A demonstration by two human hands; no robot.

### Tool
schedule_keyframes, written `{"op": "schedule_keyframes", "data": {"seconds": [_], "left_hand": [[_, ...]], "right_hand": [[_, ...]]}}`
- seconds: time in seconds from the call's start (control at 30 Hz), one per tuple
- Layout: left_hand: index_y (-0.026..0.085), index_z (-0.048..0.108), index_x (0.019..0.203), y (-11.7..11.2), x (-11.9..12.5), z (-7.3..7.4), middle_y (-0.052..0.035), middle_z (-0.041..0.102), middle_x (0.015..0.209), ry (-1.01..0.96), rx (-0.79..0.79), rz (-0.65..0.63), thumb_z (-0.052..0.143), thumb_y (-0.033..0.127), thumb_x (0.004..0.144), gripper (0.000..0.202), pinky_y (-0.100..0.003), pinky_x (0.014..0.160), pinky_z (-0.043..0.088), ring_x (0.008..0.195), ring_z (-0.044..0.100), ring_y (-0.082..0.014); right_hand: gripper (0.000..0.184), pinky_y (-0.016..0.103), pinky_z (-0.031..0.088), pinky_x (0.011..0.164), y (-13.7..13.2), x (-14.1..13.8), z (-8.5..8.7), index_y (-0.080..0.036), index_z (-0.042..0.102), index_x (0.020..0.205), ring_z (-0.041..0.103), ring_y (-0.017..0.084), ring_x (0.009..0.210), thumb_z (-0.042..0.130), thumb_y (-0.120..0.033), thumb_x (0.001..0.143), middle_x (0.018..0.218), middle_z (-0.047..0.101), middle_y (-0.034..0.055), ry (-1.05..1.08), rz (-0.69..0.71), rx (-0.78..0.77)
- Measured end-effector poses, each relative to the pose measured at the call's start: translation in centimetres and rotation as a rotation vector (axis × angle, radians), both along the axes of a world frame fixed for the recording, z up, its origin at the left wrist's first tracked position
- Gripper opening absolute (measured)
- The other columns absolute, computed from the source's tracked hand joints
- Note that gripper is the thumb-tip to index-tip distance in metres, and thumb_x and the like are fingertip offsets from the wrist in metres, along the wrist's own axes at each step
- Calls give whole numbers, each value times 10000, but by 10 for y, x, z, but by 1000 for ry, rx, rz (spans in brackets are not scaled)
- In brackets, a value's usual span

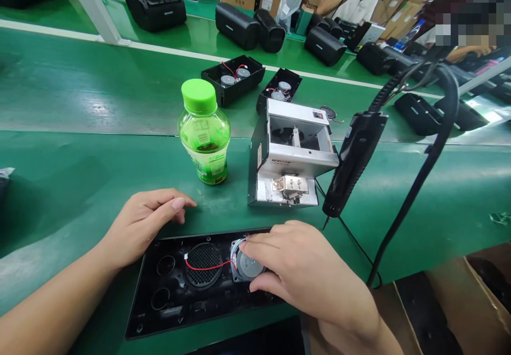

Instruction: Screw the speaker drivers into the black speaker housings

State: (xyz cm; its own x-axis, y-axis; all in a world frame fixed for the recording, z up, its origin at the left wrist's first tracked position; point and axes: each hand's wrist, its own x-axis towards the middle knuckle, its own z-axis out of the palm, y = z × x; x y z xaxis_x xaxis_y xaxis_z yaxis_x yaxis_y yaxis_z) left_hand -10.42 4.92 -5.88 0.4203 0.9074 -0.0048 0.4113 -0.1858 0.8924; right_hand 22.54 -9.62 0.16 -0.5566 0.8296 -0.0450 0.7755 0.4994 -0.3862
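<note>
A black plastic speaker panel (175, 307) lies on the green bench in front of me. My right hand (287, 262) grips a round silver speaker driver (249, 265) by its edges, at the panel's right part. A red wire (205, 267) runs left from the driver to a small white connector (186, 257), across a round mesh grille (203, 264) that has no driver over it. Two round holes are at the panel's left end. My left hand (157, 214) rests by the panel's far left edge, holding nothing, its index finger stretched out and the others curled.
A green-capped bottle (205, 131) and a silver screw feeder (295, 153) stand beyond the panel. An electric screwdriver (353, 163) hangs at the right with its cable. Black housings with drivers (233, 81) sit farther back. Other people work across the line.
</note>
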Motion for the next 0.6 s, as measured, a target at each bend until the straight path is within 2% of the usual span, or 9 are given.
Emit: {"op": "schedule_keyframes", "data": {"seconds": [0.33,0.43,0.5,0.53,0.6], "left_hand": [[302,974,917,1,-2,-4,-28,826,743,-40,-57,-17,801,818,1058,562,-311,778,611,763,758,-225],[273,938,845,1,-1,-7,-35,820,758,-66,-74,-19,798,845,1066,628,-325,824,611,778,733,-216],[253,905,817,-2,0,-9,-40,805,757,-74,-76,-26,764,897,1078,709,-343,847,620,791,731,-216],[244,896,832,-3,1,-11,-38,795,751,-74,-76,-34,732,933,1087,752,-352,844,626,788,736,-217],[230,874,890,-6,2,-17,-23,767,738,-65,-77,-42,647,978,1127,817,-371,820,635,769,740,-214]], "right_hand": [[566,467,515,817,-4,0,-3,-287,829,1415,880,273,999,1083,-590,1010,1288,998,-53,-15,-25,1],[618,469,574,865,-7,-1,-7,-311,835,1441,908,276,1033,1125,-579,965,1337,998,-58,1,-46,13],[660,464,634,924,-9,-1,-11,-339,838,1458,939,277,1083,1141,-607,937,1368,998,-71,60,-63,74],[652,452,665,950,-8,1,-14,-352,837,1469,953,272,1099,1112,-653,960,1368,999,-77,104,-62,120],[532,417,712,899,-4,7,-23,-355,843,1478,972,240,1047,884,-762,1138,1342,1007,-71,170,-61,241]]}}
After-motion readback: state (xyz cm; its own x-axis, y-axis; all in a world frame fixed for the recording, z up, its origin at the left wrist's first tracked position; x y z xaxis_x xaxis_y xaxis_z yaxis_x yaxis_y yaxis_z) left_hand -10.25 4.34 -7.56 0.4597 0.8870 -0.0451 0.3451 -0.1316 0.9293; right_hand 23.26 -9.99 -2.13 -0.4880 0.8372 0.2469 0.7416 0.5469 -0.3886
